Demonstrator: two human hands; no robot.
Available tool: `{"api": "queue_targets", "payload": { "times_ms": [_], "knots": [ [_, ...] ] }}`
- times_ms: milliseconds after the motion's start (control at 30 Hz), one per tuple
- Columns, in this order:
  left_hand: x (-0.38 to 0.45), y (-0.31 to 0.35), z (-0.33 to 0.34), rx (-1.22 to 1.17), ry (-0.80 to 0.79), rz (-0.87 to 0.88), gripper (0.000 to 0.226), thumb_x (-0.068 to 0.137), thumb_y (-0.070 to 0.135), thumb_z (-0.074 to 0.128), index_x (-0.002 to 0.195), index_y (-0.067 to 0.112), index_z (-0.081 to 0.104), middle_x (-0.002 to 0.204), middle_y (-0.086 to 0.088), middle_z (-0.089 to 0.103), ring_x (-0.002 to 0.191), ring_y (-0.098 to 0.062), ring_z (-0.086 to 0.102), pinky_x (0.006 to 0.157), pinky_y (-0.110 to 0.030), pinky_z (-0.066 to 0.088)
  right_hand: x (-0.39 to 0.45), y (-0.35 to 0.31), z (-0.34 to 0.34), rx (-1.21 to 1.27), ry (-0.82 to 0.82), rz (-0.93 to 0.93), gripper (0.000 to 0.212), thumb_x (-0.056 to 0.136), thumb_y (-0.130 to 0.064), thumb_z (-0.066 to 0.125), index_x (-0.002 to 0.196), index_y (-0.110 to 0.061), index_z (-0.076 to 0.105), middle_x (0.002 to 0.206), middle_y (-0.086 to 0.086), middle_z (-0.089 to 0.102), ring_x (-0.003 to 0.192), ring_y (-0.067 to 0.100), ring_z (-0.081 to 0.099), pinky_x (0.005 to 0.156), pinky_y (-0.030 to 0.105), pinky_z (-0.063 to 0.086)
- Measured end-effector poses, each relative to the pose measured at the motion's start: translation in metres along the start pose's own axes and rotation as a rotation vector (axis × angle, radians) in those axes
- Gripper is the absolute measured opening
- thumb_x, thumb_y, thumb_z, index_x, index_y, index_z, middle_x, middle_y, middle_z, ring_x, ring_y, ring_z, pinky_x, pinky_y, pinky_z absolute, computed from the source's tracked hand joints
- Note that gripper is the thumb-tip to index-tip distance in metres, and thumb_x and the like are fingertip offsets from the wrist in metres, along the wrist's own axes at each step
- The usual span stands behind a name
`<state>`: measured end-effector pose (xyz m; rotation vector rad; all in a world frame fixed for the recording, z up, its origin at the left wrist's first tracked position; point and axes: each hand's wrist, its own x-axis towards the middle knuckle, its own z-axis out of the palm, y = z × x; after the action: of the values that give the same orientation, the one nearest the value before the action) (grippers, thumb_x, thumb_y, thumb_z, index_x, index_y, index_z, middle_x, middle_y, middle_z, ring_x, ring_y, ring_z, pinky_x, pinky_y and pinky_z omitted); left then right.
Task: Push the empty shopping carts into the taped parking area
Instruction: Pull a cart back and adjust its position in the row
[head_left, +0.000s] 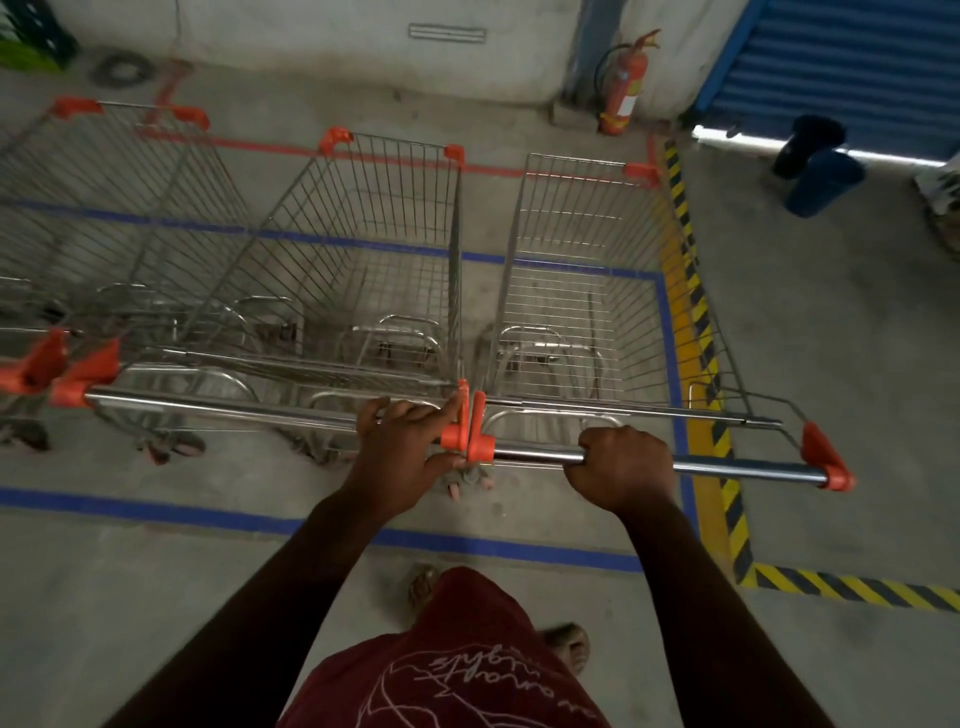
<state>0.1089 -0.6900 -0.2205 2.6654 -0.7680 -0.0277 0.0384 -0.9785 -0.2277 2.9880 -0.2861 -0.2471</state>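
Note:
Three empty wire shopping carts with orange corner caps stand side by side inside blue floor tape (670, 322). The right cart (582, 249) has a steel handle bar (748, 469); my right hand (621, 467) is closed around that bar near its left end. My left hand (402, 452) rests on the right end of the middle cart's handle (218, 410), fingers wrapped beside its orange end cap. The middle cart (363, 239) touches the right cart at the handles. The left cart (104, 197) stands further left, partly cut off.
Red tape (488, 167) runs behind the carts. Yellow-black hazard tape (722, 452) lines the right side and turns across the floor. A red fire extinguisher (623, 88) stands by the back wall, a blue shutter (841, 67) and a blue bin (821, 182) at right.

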Motion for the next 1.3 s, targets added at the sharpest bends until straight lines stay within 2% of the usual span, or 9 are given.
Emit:
{"api": "queue_targets", "payload": {
  "times_ms": [133, 333, 500, 633, 900, 967, 1033, 1167, 1300],
  "knots": [
    [-0.001, 0.002, -0.003, 0.017, -0.007, -0.018, 0.083, 0.078, 0.068, 0.073, 0.151, 0.034, 0.051, 0.11, 0.01, 0.074, 0.106, -0.021, 0.064, 0.102, -0.046, 0.032, 0.002, -0.002, 0.001, 0.013, -0.003, 0.031, 0.034, 0.077, -0.057, 0.058, 0.084, -0.025, 0.067, 0.082, -0.005, 0.071, 0.081, 0.022, 0.071, 0.068, 0.029, 0.048],
    [-0.001, 0.005, -0.002, -0.012, 0.021, -0.03, 0.08, 0.079, 0.066, 0.073, 0.148, 0.03, 0.055, 0.115, 0.008, 0.075, 0.107, -0.021, 0.065, 0.102, -0.047, 0.034, 0.001, -0.002, -0.001, 0.009, 0.009, 0.02, 0.034, 0.078, -0.058, 0.059, 0.079, -0.025, 0.067, 0.078, -0.005, 0.07, 0.078, 0.02, 0.07, 0.062, 0.027, 0.042],
    [-0.001, 0.004, 0.001, -0.049, 0.056, -0.027, 0.08, 0.077, 0.067, 0.075, 0.146, 0.03, 0.057, 0.106, 0.007, 0.075, 0.102, -0.021, 0.066, 0.099, -0.046, 0.034, -0.002, -0.002, -0.001, 0.018, 0.051, 0.033, 0.032, 0.076, -0.056, 0.064, 0.078, -0.024, 0.068, 0.074, -0.003, 0.071, 0.076, 0.023, 0.071, 0.06, 0.027, 0.035],
    [0.0, 0.005, 0.005, -0.034, 0.089, -0.043, 0.083, 0.073, 0.08, 0.058, 0.142, 0.033, 0.06, 0.097, 0.009, 0.075, 0.099, -0.019, 0.067, 0.096, -0.041, 0.03, -0.003, -0.001, -0.001, 0.017, 0.075, 0.052, 0.03, 0.074, -0.052, 0.065, 0.076, -0.023, 0.069, 0.069, -0.001, 0.069, 0.071, 0.026, 0.071, 0.06, 0.027, 0.031],
    [0.0, 0.01, 0.003, 0.013, 0.123, -0.054, 0.08, 0.073, 0.079, 0.058, 0.138, 0.033, 0.065, 0.09, 0.009, 0.075, 0.092, -0.019, 0.068, 0.091, -0.041, 0.035, 0.001, 0.001, 0.005, 0.066, 0.092, 0.05, 0.031, 0.069, -0.053, 0.067, 0.075, -0.022, 0.07, 0.067, 0.0, 0.071, 0.068, 0.027, 0.072, 0.061, 0.028, 0.037],
    [0.0, 0.012, 0.0, 0.029, 0.1, -0.061, 0.079, 0.074, 0.077, 0.062, 0.14, 0.034, 0.063, 0.091, 0.009, 0.074, 0.094, -0.02, 0.067, 0.092, -0.04, 0.034, 0.001, 0.003, 0.007, 0.105, 0.138, 0.03, 0.034, 0.069, -0.056, 0.065, 0.076, -0.023, 0.07, 0.067, 0.0, 0.071, 0.069, 0.027, 0.073, 0.067, 0.03, 0.044],
    [0.0, 0.016, -0.005, 0.049, 0.082, -0.063, 0.078, 0.074, 0.076, 0.062, 0.14, 0.034, 0.062, 0.094, 0.008, 0.075, 0.096, -0.021, 0.068, 0.093, -0.04, 0.034, 0.002, 0.007, 0.005, 0.16, 0.171, -0.013, 0.043, 0.073, -0.067, 0.062, 0.084, -0.027, 0.071, 0.072, -0.003, 0.073, 0.075, 0.024, 0.073, 0.083, 0.035, 0.05],
    [0.0, 0.033, -0.016, -0.016, 0.065, -0.094, 0.068, 0.077, 0.071, 0.061, 0.133, 0.034, 0.064, 0.103, 0.011, 0.075, 0.102, -0.019, 0.07, 0.093, -0.036, 0.032, -0.006, 0.014, -0.002, 0.311, 0.144, -0.077, 0.069, 0.071, -0.087, 0.062, 0.118, -0.035, 0.067, 0.102, -0.012, 0.077, 0.11, 0.015, 0.069, 0.114, 0.044, 0.034],
    [-0.012, 0.048, -0.024, -0.052, 0.082, -0.112, 0.06, 0.084, 0.055, 0.068, 0.139, 0.031, 0.061, 0.118, 0.009, 0.073, 0.114, -0.019, 0.067, 0.103, -0.039, 0.039, -0.024, 0.005, -0.013, 0.474, 0.226, -0.151, 0.067, 0.081, -0.077, 0.06, 0.132, -0.034, 0.063, 0.132, -0.007, 0.069, 0.128, 0.021, 0.06, 0.119, 0.049, 0.024]
  ]
}}
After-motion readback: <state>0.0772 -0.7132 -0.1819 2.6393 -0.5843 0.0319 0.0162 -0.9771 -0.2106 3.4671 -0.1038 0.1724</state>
